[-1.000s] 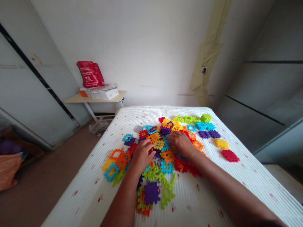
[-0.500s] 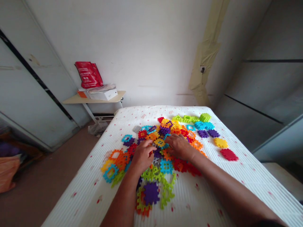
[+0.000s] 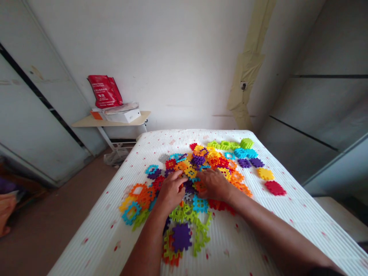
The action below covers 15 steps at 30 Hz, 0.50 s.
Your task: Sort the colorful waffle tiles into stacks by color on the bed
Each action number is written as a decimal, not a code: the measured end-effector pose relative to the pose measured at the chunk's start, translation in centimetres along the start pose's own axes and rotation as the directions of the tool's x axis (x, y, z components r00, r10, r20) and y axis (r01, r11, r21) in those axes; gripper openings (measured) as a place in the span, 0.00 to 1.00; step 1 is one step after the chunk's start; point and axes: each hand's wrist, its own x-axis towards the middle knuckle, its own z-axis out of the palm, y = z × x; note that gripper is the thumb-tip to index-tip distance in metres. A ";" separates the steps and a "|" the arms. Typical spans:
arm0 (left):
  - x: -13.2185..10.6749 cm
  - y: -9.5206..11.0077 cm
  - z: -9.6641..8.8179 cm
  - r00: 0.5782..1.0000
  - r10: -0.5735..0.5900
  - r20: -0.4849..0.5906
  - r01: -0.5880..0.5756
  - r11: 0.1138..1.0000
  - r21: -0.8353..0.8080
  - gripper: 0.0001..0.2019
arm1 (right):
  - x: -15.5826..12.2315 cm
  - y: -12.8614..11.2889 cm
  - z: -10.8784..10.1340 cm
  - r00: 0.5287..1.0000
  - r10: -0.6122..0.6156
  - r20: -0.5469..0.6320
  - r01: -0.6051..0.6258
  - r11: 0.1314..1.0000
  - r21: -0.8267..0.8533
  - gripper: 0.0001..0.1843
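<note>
A heap of colourful plastic interlocking pieces (image 3: 200, 204), some solid and some with window-like cutouts, spreads over the middle of the covered table. My left hand (image 3: 171, 190) rests on the heap's left-centre, fingers bent and a gap between thumb and forefinger. Against its fingertips lie purple and red pieces, partly hidden. Palm down, my right hand (image 3: 216, 184) reaches over the heap's centre with its fingers apart. An orange piece (image 3: 200, 186) lies between its thumb and forefinger, seemingly still in the heap. Nearest me, a solid purple piece (image 3: 181, 237) overlaps a green frame piece.
Along the right sit sorted pieces: a green stack (image 3: 246, 143), blue stacks (image 3: 240, 153), purple pieces (image 3: 257, 162), a yellow piece (image 3: 265, 173) and a red piece (image 3: 275, 188). A side table (image 3: 83, 122) at back left bears a red bag (image 3: 105, 91) and a white box (image 3: 123, 115).
My right hand has shifted slightly down and nearer, uncovering a yellow window piece behind it. My left hand stays nearly in place. The whole view has slid a little.
</note>
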 end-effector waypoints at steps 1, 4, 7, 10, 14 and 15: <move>0.0 0.0 0.0 1.000 -0.001 0.001 0.001 1.000 0.005 0.17 | 0.0 -0.2 0.2 1.000 0.000 -0.004 0.000 1.000 -0.013 0.27; 0.1 0.1 -0.1 1.000 0.005 -0.009 -0.005 1.000 0.011 0.16 | 0.0 -0.5 0.7 1.000 -0.020 0.005 0.020 1.000 -0.012 0.27; 0.1 0.1 -0.1 1.000 0.011 -0.027 -0.011 1.000 0.000 0.15 | 0.0 -0.6 0.7 0.999 -0.050 0.013 0.050 0.998 -0.036 0.27; 0.1 -0.1 0.1 0.999 0.011 -0.034 -0.011 1.000 -0.002 0.15 | 0.0 -0.8 0.3 0.996 -0.089 -0.007 0.088 0.992 -0.095 0.23; 0.1 -0.4 0.4 0.999 0.018 -0.036 -0.018 1.000 -0.001 0.14 | -0.1 -0.8 -0.3 0.991 -0.135 -0.014 0.133 0.988 -0.073 0.21; 0.1 -0.4 0.4 0.999 0.020 -0.040 -0.020 1.000 -0.001 0.14 | -0.1 -0.7 -0.4 0.991 -0.136 -0.014 0.135 0.990 -0.038 0.22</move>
